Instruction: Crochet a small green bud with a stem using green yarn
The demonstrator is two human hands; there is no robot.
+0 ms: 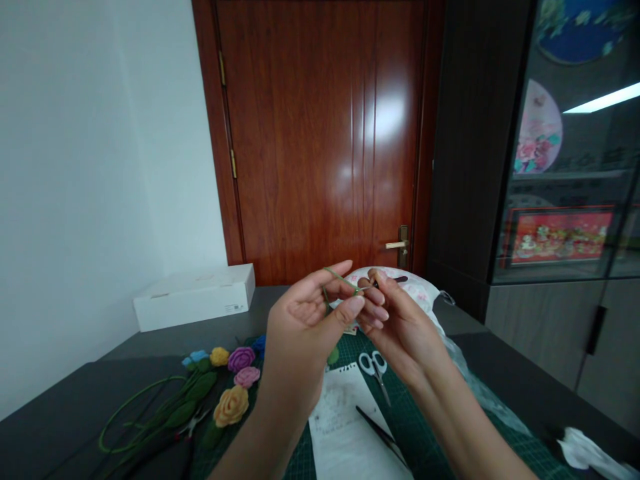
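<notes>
Green yarn (342, 278) runs over the raised fingers of my left hand (299, 325), whose thumb and a fingertip pinch it near a small green stitch. My right hand (403, 319) grips a crochet hook (365, 289), its thin metal shaft meeting the yarn and its dark handle end showing behind the fingers. Both hands are raised close together above the table. The hook's very tip is too small to make out.
A green cutting mat (415, 427) bears a sheet of paper (333, 427), white-handled scissors (377, 373) and a black pen-like tool (380, 430). Crocheted flowers (233, 405) and pliers (193, 423) lie left. A white box (195, 300) and a patterned bag (420, 290) stand behind.
</notes>
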